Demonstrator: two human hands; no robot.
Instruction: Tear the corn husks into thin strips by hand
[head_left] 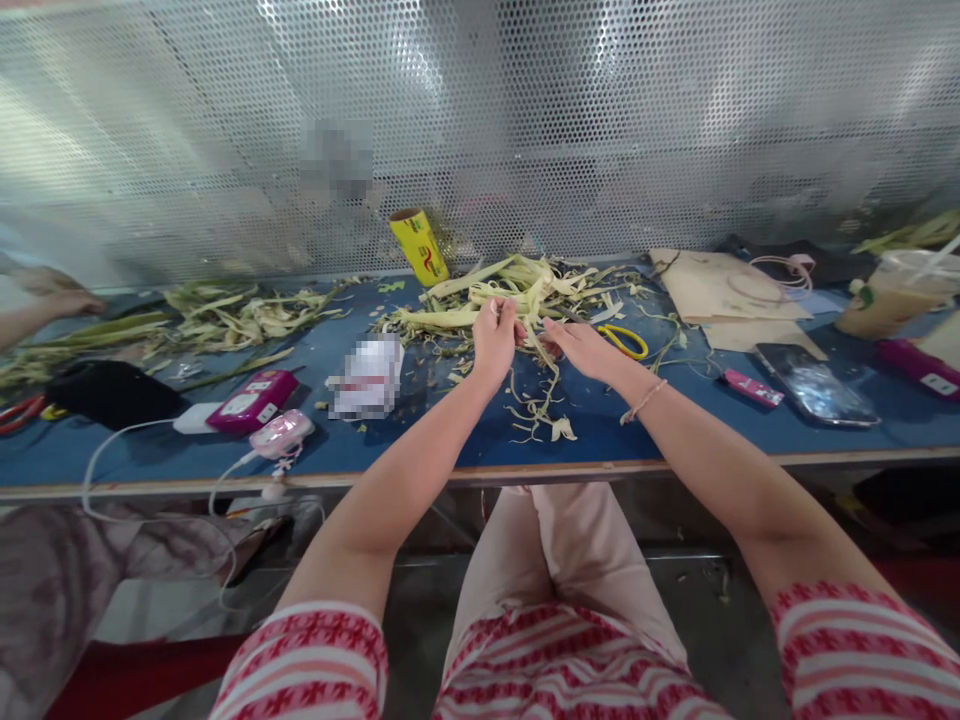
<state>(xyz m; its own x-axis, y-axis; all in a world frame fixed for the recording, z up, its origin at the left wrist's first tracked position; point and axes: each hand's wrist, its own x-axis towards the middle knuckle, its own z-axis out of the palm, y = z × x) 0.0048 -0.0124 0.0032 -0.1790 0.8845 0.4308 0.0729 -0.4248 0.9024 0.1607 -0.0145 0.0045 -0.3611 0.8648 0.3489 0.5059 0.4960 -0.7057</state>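
Observation:
My left hand [497, 340] is closed, its fingertips pinching a pale green plant stem [534, 300] with long leaves. Close by on the right, my right hand [581, 347] has its thumb and fingers closed at the lower end of the same stem, where thin roots [546, 405] dangle toward the table edge. Part of the grip is hidden behind the fingers. Behind both hands lies a heap of pale leaves and stalks [442, 318]. A yellow-handled tool [628, 341] lies just past my right hand; its other end is partly covered.
A yellow cardboard tube [420, 247] stands by the perforated metal panel [480, 130]. Leftward are a blurred white packet [366, 376], a purple box [253, 401], cables and another person's hand [64, 297]. Rightward are brown paper [720, 290], a phone [816, 384] and a drink cup [892, 295].

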